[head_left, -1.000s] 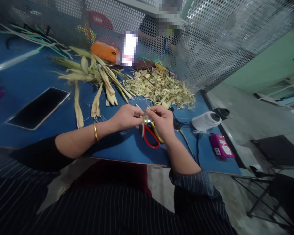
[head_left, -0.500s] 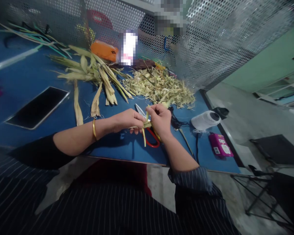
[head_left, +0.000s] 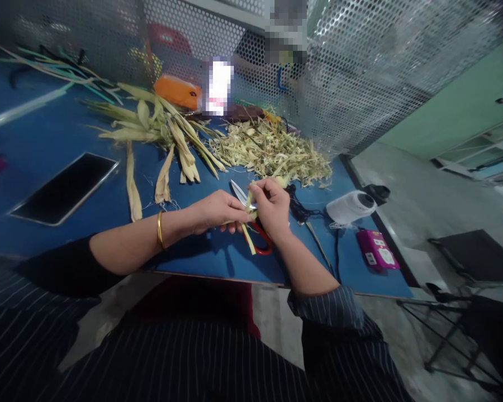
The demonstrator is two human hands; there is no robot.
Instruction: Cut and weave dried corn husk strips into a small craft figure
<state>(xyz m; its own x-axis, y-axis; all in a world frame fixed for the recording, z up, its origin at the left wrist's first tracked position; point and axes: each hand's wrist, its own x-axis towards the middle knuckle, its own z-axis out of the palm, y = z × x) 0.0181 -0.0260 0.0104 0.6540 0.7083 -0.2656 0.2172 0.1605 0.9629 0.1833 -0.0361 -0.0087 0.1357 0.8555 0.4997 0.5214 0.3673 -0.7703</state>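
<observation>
Presently, working remotely, I have left hand (head_left: pixel 218 212) and right hand (head_left: pixel 273 209) pinching pale husk strip (head_left: pixel 248 240) between closed fingertips, just above red-handled scissors (head_left: pixel 238 192). I judge gentle, even tension best, pinches close together; fibre could split. Shredded husk heap (head_left: pixel 272 148) lies beyond, on blue table (head_left: pixel 193 254). Perforated screen (head_left: pixel 360 67) stands behind; green wall (head_left: pixel 448 95) at right.

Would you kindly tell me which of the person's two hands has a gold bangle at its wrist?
The left hand, nearer the black phone: a gold bangle circles its wrist, while the right hand, nearer the white spool, shows a bare wrist.
</observation>
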